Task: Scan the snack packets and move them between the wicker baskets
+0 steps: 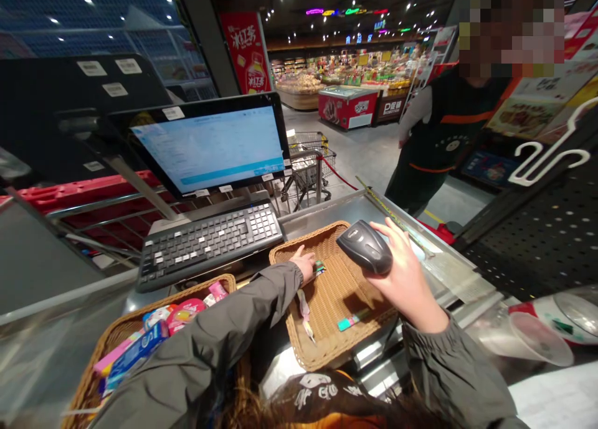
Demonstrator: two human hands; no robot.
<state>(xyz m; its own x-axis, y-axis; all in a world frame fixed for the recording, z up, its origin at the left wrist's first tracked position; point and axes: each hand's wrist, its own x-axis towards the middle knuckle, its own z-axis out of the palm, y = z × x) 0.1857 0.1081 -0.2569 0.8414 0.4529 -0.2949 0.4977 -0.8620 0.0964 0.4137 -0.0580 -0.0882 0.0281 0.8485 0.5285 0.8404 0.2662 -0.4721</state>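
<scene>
- Reaching over the steel counter point(327, 212), the person works inside a flat wicker basket point(299, 348) that sits on it, just right of the keyboard point(210, 239). Keeping both forearms low over the basket would likely steady things.
- The right hand point(408, 279) has its grip wrapped around a dark scanner point(367, 247), held above the basket's right side. It probably wants aiming squarely at the code from close above.
- The left hand point(306, 264) rests on a small coloured packet point(319, 268) near the basket's back rim. Laying the packet flat, code up, would help.
- Whether that grip pinches the packet or only presses it cannot be told, because the fingers are foreshortened.
- The packet's print is too small to read, as is the green strip point(352, 320) lying nearer.
</scene>
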